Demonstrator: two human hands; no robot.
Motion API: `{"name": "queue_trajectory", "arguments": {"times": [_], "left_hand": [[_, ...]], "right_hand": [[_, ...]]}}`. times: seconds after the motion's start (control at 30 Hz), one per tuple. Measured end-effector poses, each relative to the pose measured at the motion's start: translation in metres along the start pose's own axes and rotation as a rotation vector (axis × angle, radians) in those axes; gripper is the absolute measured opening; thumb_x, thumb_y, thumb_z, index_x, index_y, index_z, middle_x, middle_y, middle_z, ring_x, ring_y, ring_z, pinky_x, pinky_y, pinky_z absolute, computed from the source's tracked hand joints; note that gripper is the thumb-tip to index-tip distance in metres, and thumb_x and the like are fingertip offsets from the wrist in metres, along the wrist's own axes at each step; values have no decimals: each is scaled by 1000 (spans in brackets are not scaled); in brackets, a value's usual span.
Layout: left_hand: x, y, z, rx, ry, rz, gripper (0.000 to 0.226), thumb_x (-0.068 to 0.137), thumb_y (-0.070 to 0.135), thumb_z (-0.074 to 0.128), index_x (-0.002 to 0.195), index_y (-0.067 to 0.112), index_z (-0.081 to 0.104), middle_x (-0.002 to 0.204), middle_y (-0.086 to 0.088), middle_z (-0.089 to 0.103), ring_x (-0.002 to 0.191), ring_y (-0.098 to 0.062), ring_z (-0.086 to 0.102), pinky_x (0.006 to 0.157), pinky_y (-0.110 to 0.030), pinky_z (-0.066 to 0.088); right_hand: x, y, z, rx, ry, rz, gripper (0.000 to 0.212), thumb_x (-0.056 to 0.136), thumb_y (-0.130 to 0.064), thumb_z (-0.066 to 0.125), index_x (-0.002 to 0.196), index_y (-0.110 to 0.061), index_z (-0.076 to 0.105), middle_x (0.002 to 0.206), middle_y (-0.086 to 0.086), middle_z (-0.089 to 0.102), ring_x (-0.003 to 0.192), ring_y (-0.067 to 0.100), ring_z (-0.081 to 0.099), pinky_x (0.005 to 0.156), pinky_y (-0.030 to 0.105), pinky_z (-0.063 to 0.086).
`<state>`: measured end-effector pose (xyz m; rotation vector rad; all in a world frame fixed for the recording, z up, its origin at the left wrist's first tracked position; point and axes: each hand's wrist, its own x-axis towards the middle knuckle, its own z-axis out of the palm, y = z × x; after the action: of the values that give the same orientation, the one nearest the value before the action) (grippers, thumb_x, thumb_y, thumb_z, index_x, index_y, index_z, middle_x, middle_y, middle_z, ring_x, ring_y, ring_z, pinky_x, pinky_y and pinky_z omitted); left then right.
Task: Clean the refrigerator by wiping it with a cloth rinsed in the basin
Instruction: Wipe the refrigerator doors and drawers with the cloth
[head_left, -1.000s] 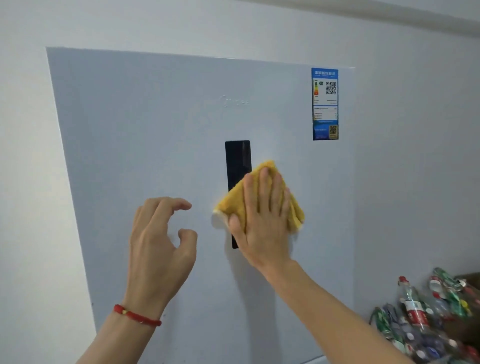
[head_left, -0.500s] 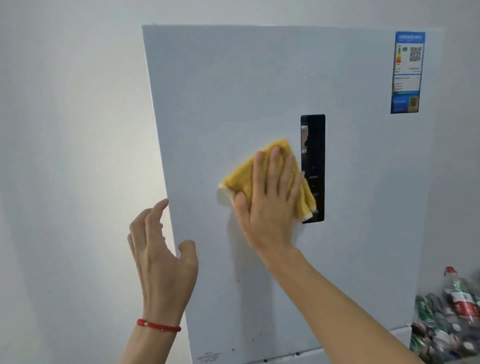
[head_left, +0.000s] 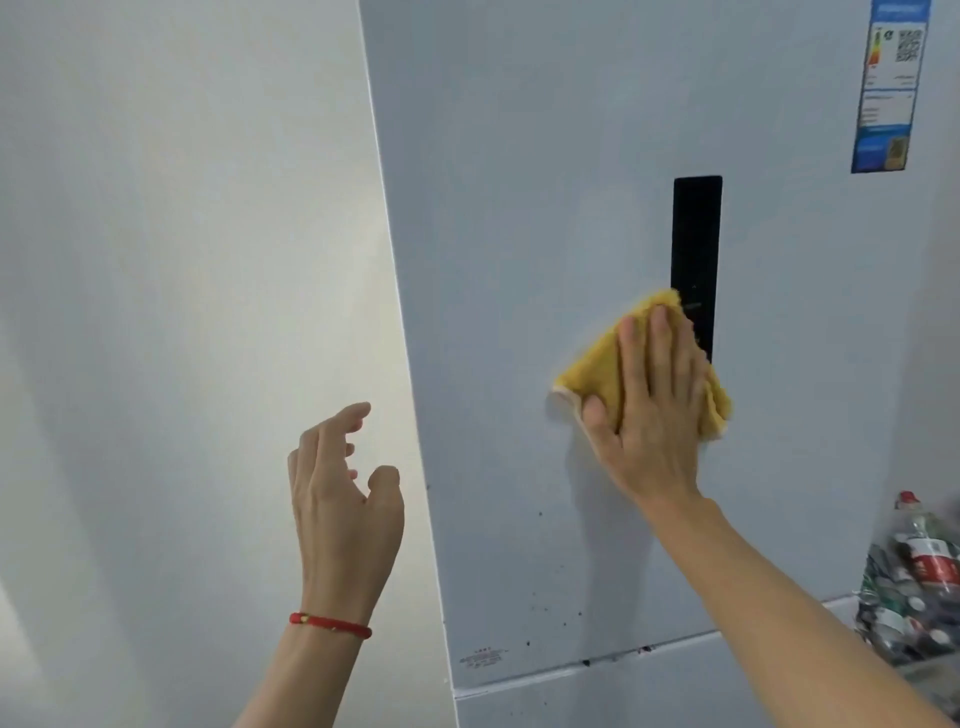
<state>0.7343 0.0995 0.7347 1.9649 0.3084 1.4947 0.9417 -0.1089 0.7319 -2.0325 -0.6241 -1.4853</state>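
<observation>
The pale grey refrigerator door (head_left: 519, 260) fills the right half of the head view. My right hand (head_left: 654, 410) lies flat on a folded yellow cloth (head_left: 597, 369) and presses it against the door, at the lower end of a black vertical panel (head_left: 696, 244). My left hand (head_left: 343, 499), with a red string bracelet at the wrist, hovers empty with curled, spread fingers to the left of the door's edge, not touching it. Small dark specks dot the door's lower part (head_left: 566, 613). The basin is not in view.
A white wall (head_left: 182, 312) stands left of the refrigerator. An energy label (head_left: 888, 88) is stuck at the door's upper right. A pile of empty plastic bottles (head_left: 914, 587) sits low at the right edge. A seam (head_left: 597, 670) separates this door from the lower one.
The view has swung left and down, so the door now sits further right. My right hand has slid the cloth down to the panel's lower end. My left hand stays off the door's left edge.
</observation>
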Motion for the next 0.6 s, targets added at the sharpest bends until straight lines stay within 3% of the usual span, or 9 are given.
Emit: {"name": "queue_trajectory", "arguments": {"times": [0.07, 0.13, 0.2, 0.3, 0.43, 0.5, 0.6], "left_hand": [[0, -9, -11, -1, -58, -34, 57, 85, -10, 53, 130, 24, 59, 120, 9, 55, 109, -19, 49, 81, -17, 40], [-1, -12, -16, -3, -109, -23, 58, 86, -11, 49, 130, 25, 60, 120, 9, 56, 111, -18, 48, 81, -18, 39], [-1, -15, -22, -8, -138, -13, 59, 86, -12, 45, 130, 25, 61, 121, 9, 57, 111, -17, 47, 83, -19, 38], [3, -16, -19, -10, -128, -7, 54, 85, -5, 44, 129, 23, 61, 121, 9, 58, 109, -16, 47, 82, -14, 38], [-1, -7, -10, -22, -117, -8, 50, 85, -8, 49, 124, 20, 61, 117, 9, 58, 108, -15, 51, 80, -10, 38], [-7, -7, -9, -25, -128, -10, 50, 83, -12, 51, 120, 20, 61, 114, 8, 59, 107, -14, 52, 80, -13, 40], [-15, -12, -14, -35, -139, -55, 48, 82, -12, 52, 115, 21, 60, 112, 7, 60, 105, -16, 54, 79, -18, 41]], "right_hand": [[-9, -25, 8, 69, 56, 323, 76, 103, -51, 28, 166, -12, 10, 173, 15, 2, 160, 36, -3, 124, 64, 8], [-12, -65, 14, 115, 71, 415, 74, 104, -47, 27, 166, -11, 8, 173, 16, -1, 159, 37, -5, 124, 65, 7], [-23, -108, 21, 88, 16, 252, 73, 104, -47, 30, 166, -12, 11, 173, 17, 1, 159, 41, -2, 124, 66, 7], [-57, -149, 30, 81, -108, -208, 71, 102, -42, 50, 164, -16, 25, 172, 11, 10, 159, 41, 4, 124, 65, 12], [-87, -115, 29, 25, -252, -700, 68, 100, -34, 54, 163, -24, 29, 172, -1, 19, 160, 27, 9, 128, 55, 10], [-89, -77, 24, -5, -255, -709, 69, 99, -38, 55, 162, -26, 29, 171, -2, 20, 160, 26, 11, 129, 53, 11], [-80, -30, 17, -39, -167, -461, 76, 99, -47, 47, 165, -30, 14, 174, -1, 7, 160, 32, 8, 125, 60, 16]]}}
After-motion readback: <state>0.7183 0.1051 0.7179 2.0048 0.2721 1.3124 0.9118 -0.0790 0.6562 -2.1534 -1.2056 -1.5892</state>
